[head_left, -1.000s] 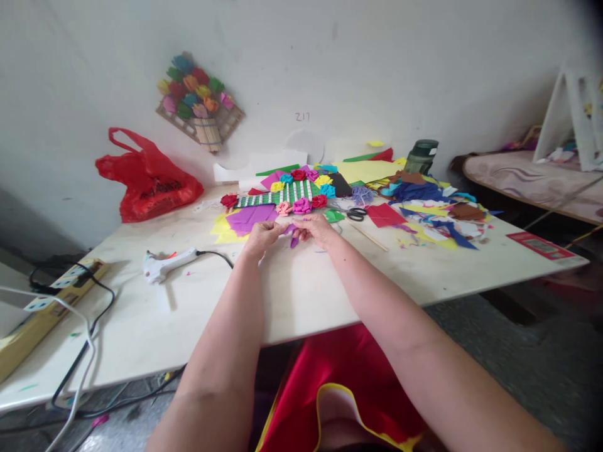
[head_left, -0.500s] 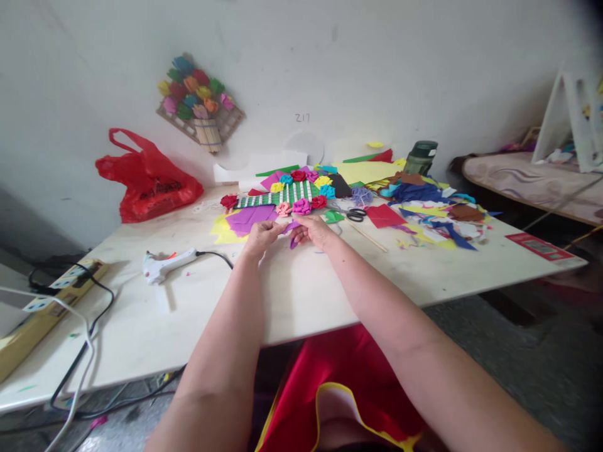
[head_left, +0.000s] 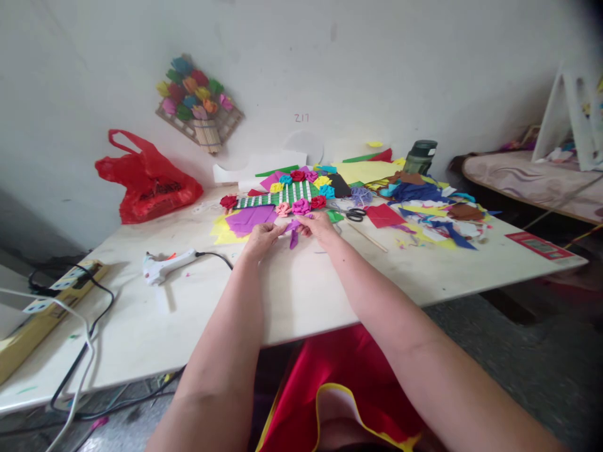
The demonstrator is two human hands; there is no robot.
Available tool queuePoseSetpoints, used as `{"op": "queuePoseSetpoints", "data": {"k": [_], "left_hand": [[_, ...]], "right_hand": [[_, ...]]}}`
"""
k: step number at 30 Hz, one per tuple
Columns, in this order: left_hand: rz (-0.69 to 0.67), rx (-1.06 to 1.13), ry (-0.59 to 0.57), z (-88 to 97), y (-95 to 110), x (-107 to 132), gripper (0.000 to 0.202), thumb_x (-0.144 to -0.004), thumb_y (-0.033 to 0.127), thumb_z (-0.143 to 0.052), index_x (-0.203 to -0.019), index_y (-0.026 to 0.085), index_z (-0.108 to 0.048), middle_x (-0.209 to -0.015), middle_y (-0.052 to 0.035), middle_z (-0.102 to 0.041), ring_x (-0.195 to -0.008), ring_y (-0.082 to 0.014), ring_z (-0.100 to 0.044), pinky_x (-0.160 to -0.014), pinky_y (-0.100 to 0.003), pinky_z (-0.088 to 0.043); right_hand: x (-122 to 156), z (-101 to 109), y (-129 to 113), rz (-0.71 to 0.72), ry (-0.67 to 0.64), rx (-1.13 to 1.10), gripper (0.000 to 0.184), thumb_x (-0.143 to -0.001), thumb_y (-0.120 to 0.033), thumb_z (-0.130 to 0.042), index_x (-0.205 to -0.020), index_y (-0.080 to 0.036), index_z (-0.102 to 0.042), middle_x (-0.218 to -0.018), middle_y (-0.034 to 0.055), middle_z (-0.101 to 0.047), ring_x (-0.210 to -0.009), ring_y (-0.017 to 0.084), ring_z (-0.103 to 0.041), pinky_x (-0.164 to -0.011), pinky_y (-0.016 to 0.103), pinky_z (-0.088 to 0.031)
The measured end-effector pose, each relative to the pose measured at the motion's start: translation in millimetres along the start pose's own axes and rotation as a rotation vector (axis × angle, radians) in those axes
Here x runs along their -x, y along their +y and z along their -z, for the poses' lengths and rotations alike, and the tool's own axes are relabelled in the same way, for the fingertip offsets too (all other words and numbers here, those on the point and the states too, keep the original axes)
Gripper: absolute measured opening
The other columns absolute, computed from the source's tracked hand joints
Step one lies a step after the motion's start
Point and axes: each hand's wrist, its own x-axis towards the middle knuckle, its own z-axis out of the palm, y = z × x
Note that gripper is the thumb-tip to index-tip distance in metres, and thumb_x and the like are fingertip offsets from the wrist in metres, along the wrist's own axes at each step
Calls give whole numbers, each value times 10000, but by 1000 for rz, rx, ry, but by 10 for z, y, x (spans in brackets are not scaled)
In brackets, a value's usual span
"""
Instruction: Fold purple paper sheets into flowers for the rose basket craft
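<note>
Between my two hands is a narrow purple paper strip [head_left: 294, 233], its loose end hanging down. My left hand [head_left: 264, 238] pinches the strip's left side. On the other side, my right hand [head_left: 318, 227] has its fingers closed on the strip. Just beyond them lies a green-and-white striped panel [head_left: 268, 199] edged with paper roses, among them a magenta rose [head_left: 301, 206] and a salmon rose [head_left: 283, 209]. Purple paper sheets [head_left: 249, 220] rest on yellow paper to the left of my hands.
A white glue gun [head_left: 164, 266] lies at left, near a power strip [head_left: 56, 301] with cords. Black-handled scissors [head_left: 356, 215] and a wooden stick [head_left: 367, 237] are right of my hands. Paper scraps [head_left: 424, 194], a green bottle [head_left: 421, 157] and a red bag [head_left: 151, 182] stand farther back.
My right fingers have closed in on the purple strip. Its loose end now hangs straighter between my hands. Both arms have stayed nearly in place.
</note>
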Motion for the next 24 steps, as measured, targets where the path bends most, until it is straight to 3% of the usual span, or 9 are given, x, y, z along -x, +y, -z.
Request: {"op": "queuePoseSetpoints", "data": {"k": [6,10,15,17,20,24], "left_hand": [[71,-67,92,0,5,-14,457,-665,592,-555,-531,176,-422,-380,65,-315,-368,-52,-248,-407,-225,-167],[79,-243,209,24,-39,-66,484,-650,622,-540,-501,169,-454,-399,35,-382,-406,-75,-325,-436,-230,-228],[-74,-387,413,17,-22,-85,454,-668,617,-523,-675,168,-588,-603,-5,-562,-553,-107,-463,-518,-227,-299],[-140,-415,365,0,-6,-81,429,-683,588,-527,-700,167,-610,-626,-4,-567,-580,-108,-467,-530,-225,-295],[-144,-407,254,-18,4,-77,417,-687,555,-542,-583,151,-557,-531,14,-482,-531,-93,-407,-496,-227,-247],[-112,-234,181,-25,28,-56,430,-679,526,-571,-500,154,-450,-456,44,-342,-472,-66,-299,-461,-225,-203]], "right_hand": [[12,-11,-12,-14,1,19,193,-701,-302,-636,-635,-125,-599,-441,-4,-584,-330,55,-462,-331,150,-343],[30,-18,-30,-16,-11,41,197,-717,-302,-620,-629,-127,-597,-432,-1,-580,-328,64,-472,-323,152,-332],[60,-45,-49,-27,-13,104,203,-732,-294,-607,-619,-126,-598,-443,-2,-585,-328,62,-476,-327,152,-342],[71,-62,-43,-13,-30,122,227,-732,-311,-608,-610,-120,-597,-455,1,-589,-332,62,-482,-329,153,-344],[76,-71,-28,6,-70,127,247,-721,-344,-623,-630,-114,-606,-476,3,-596,-339,58,-486,-334,150,-351],[57,-43,-19,-13,-126,87,291,-739,-395,-603,-651,-118,-596,-495,16,-609,-346,64,-496,-334,155,-361]]}}
